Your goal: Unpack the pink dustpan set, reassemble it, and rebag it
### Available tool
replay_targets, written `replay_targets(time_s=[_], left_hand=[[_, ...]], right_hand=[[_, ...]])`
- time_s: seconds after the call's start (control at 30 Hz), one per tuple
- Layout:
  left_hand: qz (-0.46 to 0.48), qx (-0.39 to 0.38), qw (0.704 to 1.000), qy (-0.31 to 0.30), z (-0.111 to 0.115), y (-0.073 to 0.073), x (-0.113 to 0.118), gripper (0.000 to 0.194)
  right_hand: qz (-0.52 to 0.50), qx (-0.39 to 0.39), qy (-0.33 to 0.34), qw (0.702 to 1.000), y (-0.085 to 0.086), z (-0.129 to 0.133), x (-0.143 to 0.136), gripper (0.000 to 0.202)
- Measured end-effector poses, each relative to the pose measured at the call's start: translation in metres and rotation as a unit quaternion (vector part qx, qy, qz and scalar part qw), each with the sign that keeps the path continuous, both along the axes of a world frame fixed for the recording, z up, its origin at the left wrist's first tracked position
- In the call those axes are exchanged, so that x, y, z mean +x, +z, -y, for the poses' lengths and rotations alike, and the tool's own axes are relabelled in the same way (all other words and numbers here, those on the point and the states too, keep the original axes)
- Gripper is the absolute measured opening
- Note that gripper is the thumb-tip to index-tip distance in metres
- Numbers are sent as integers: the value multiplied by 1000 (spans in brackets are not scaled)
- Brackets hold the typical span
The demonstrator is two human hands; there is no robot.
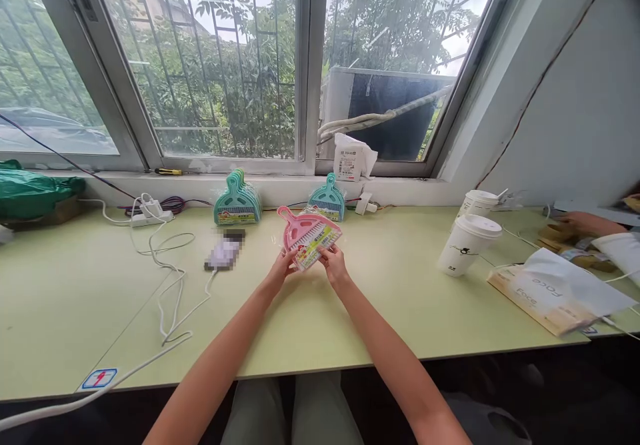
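Note:
Both of my hands hold a pink mini dustpan and brush set (304,229) in clear packaging, tilted above the table. My left hand (281,268) grips its lower left corner. The lower right edge is pinched by my right hand (333,262). A printed yellow-green label covers the front of the set, below the brush bristles. Behind it, a single teal dustpan set (327,198) leans upright by the window ledge. Farther left stands a row of several teal dustpan sets (237,200), one behind another.
A phone with a blurred screen (225,250) and white cable lie left of my hands. White paper cups (469,245) and a tissue pack (555,288) stand right. A power strip (150,213) sits back left; a yellow cutter (169,172) and white box (350,158) are on the ledge.

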State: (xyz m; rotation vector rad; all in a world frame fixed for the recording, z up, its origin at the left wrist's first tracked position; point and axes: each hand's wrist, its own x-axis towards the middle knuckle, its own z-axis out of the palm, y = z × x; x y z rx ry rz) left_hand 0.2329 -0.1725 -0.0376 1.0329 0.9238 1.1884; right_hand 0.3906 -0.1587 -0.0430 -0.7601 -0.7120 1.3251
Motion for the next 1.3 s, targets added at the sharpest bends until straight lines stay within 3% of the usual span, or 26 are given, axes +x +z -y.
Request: replay_targets(time_s=[0.1,0.37,0.53,0.7,0.87,1.07,1.3], left_hand=[[30,20,999,-6,-2,0,1,58],[4,2,1000,12,1,-4,4,53],[-38,16,997,68,-3,-5,4,36],[6,-21,994,110,-8,-10,3,27],[56,-65,992,96,-12,-17,4,25],[49,-74,995,52,-10,-15,6,38],[77,-66,991,85,-15,-7,-9,30]], right_hand=[[-5,9,5,1000,-2,-1,-2,37],[-15,5,-32,999,-12,1,-11,33],[-3,1,-4,1000,-15,-7,-4,33],[-18,-16,1,1000,-18,-11,-6,31],[-36,-14,-15,999,-23,-10,-11,31],[-38,-38,-12,998,-27,-13,-9,27],[-18,-26,94,995,-6,-17,-3,27]])
